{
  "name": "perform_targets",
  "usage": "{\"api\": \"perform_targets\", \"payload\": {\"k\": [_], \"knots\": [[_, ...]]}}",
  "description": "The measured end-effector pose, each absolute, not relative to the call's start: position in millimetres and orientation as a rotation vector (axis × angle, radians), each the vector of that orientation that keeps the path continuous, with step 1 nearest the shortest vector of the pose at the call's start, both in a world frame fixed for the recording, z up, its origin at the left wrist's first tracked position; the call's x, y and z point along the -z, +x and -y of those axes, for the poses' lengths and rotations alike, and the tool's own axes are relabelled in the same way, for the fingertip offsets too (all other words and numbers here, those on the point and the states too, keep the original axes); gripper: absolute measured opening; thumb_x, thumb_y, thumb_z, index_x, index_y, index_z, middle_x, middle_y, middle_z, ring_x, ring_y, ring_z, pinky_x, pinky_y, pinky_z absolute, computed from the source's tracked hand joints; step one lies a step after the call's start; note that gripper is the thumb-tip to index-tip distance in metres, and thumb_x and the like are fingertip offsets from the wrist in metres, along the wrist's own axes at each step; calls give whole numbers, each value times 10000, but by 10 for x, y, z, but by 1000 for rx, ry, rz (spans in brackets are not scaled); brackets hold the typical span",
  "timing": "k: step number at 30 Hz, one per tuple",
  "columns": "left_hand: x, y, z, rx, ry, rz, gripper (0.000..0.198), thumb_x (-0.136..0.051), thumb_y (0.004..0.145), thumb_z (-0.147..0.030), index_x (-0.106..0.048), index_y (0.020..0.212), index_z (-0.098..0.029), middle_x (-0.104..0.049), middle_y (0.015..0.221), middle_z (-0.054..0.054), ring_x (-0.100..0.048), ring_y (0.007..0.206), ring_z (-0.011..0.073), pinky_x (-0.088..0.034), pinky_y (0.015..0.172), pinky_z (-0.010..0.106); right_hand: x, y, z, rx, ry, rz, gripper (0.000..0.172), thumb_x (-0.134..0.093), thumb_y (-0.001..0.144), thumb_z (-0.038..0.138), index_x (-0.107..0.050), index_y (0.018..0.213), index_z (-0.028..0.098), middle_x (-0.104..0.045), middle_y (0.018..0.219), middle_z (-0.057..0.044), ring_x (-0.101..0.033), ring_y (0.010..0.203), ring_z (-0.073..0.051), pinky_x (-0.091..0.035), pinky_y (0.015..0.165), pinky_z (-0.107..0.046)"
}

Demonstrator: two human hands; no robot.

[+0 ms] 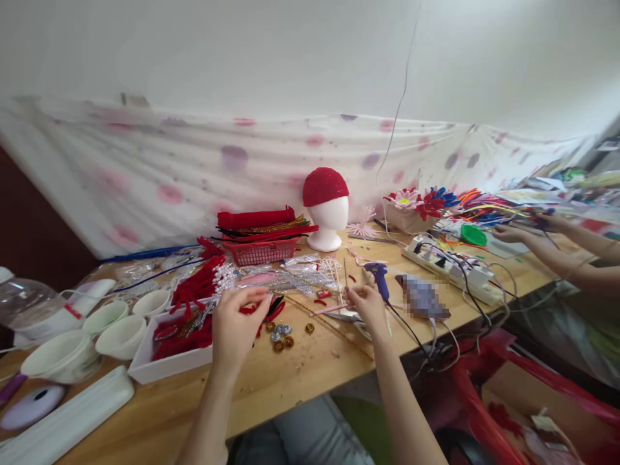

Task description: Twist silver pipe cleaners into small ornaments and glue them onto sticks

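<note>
My left hand (235, 326) hovers over the table beside the white box, thumb and fingers pinched together. Black and red pieces (276, 309) show right at its fingertips; whether they are held or lie behind is unclear. To the right, my right hand (369, 309) is also closed in a pinch, near a thin pink strip (329, 310). What it grips is too small to tell. Gold and silver tinsel balls (281, 332) lie between the hands. A blue glue gun (378, 278) rests just beyond my right hand.
A white foam head (329, 223) in a red cap stands behind, next to a red basket (261, 250) of pipe cleaners. Bowls (121, 337) and a white box (169, 371) sit left. A power strip (450, 271) and cables lie right, near another person's hands (513, 232).
</note>
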State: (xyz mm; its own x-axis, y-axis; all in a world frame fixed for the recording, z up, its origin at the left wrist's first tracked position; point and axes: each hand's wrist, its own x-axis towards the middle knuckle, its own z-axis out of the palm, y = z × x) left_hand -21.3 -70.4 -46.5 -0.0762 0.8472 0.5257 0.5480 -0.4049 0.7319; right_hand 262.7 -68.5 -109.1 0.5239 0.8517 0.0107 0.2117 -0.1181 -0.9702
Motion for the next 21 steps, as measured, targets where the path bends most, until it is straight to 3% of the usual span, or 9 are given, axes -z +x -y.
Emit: {"api": "perform_targets", "payload": {"k": [4,5,7,9,11,13,16,18,21], "knots": [[855,-272,947,-1399,1748,-1485,184,-668,764,-363,-736,901,-262,-774,848,50,-735,822,278,-573,846,443,1058,2524,1007,-589,-1660,1126,84,-724,811,247,-725,740,204,-751,878,-110,-678,1034,-354,-536,928,-502],[909,-271,971,-1379,1724,-1466,196,-666,768,-367,-727,921,-259,-760,822,43,-730,796,268,-584,798,419,1016,2483,1058,-561,-1647,1156,77,-686,827,251,-750,815,212,-763,976,-123,-657,1121,-365,-509,985,-508],[968,-230,993,-1345,1702,-1399,228,-627,813,-386,-703,980,-252,-729,805,34,-720,807,249,-586,770,372,933,2367,1122,-538,-1605,1187,302,-531,911,260,-732,1133,222,-728,1212,-128,-665,1166,-327,-528,991,-478],[975,-148,992,-1322,1702,-1314,273,-575,866,-405,-673,1065,-246,-701,834,37,-705,858,234,-579,797,337,880,2210,1146,-569,-1495,1234,526,-374,955,221,-516,1461,245,-613,1419,-123,-714,1102,-276,-605,883,-433],[951,-49,984,-1304,1710,-1243,307,-556,893,-414,-647,1135,-248,-680,890,49,-688,900,228,-571,824,321,863,2032,1154,-595,-1329,1329,659,-327,942,162,-305,1588,289,-471,1555,-106,-713,1125,-254,-645,824,-407],[916,39,983,-1284,1716,-1190,324,-570,897,-412,-643,1169,-253,-662,910,51,-675,901,224,-568,823,316,864,1869,1164,-537,-1196,1454,738,-335,913,92,-246,1607,326,-339,1638,-72,-591,1320,-256,-606,963,-435],[882,114,1004,-1282,1660,-1136,312,-593,901,-403,-676,1155,-242,-651,903,45,-669,883,215,-568,799,303,859,1725,1191,-335,-1180,1656,789,-335,890,9,-239,1613,309,-221,1690,-56,-280,1533,-267,-403,1175,-532],[900,114,1029,-1302,1600,-1126,293,-613,901,-407,-704,1120,-235,-661,887,35,-674,858,200,-564,782,276,858,1730,1224,-242,-1195,1771,736,-360,921,13,-274,1607,265,-368,1630,-105,-332,1511,-272,-401,1172,-540],[1010,33,1053,-1316,1537,-1166,286,-670,869,-453,-752,1041,-240,-734,920,40,-707,855,197,-570,781,250,931,1909,1329,-138,-1185,1814,507,-451,981,86,-545,1442,275,-756,1201,-80,-673,1189,-249,-548,1032,-441]]}}
